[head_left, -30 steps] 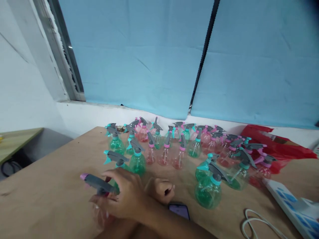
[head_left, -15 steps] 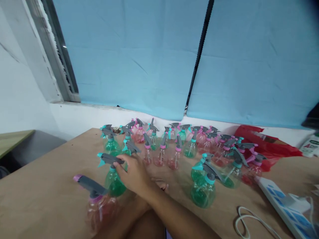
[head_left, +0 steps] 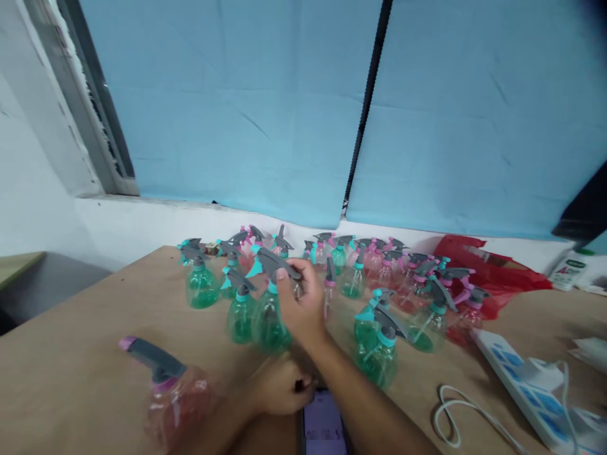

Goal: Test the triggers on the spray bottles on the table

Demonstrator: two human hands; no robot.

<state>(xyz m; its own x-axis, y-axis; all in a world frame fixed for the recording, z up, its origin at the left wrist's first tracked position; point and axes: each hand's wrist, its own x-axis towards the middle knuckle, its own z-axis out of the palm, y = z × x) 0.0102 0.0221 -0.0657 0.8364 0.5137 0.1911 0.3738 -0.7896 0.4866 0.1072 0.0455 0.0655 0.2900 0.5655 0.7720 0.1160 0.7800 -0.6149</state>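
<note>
My right hand point(head_left: 302, 304) reaches across the brown table point(head_left: 85, 328), closed around the neck and grey trigger head of a green spray bottle point(head_left: 267, 325) with a teal nozzle. Another green bottle point(head_left: 239, 313) stands right beside it. My left hand point(head_left: 277, 388) rests in a loose fist on the table, just left of a phone point(head_left: 322, 426) with its screen lit. A pink spray bottle point(head_left: 173, 401) with a grey trigger stands alone at the lower left, apart from both hands.
Several green and pink spray bottles point(head_left: 379, 265) crowd the far middle of the table. A red plastic bag point(head_left: 497, 272) lies behind them. At the right lie a white power strip point(head_left: 521, 379) and a white cable point(head_left: 455, 411). A white bottle point(head_left: 566, 268) stands far right.
My right hand let go of the pink bottle at lower left, took a green bottle by its head and carried it to the right. My left fist stayed near the phone.
</note>
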